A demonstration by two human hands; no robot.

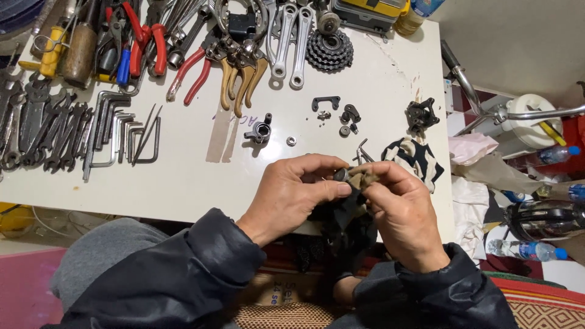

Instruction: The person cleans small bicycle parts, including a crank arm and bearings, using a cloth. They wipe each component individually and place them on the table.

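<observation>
My left hand [298, 192] pinches a small dark metal part [342, 175] between thumb and fingers near the front edge of the white table [183, 176]. My right hand [399, 207] presses a grimy tan rag [364, 178] against that part, fingers curled around the cloth. A black rag hangs below both hands. Just beyond my fingers lie small loose parts: a grey fitting [259, 130], a nut [291, 141], a black bracket [326, 102] and washers [347, 122].
A row of hex keys [122, 131] and spanners [36, 122] fills the left of the table. Pliers, brake levers [241, 76], crank arms [292, 42] and a cog cluster [329, 50] lie at the back. A patterned cloth [417, 159] sits right. Handlebars [481, 103] and bottles stand beyond the table's right edge.
</observation>
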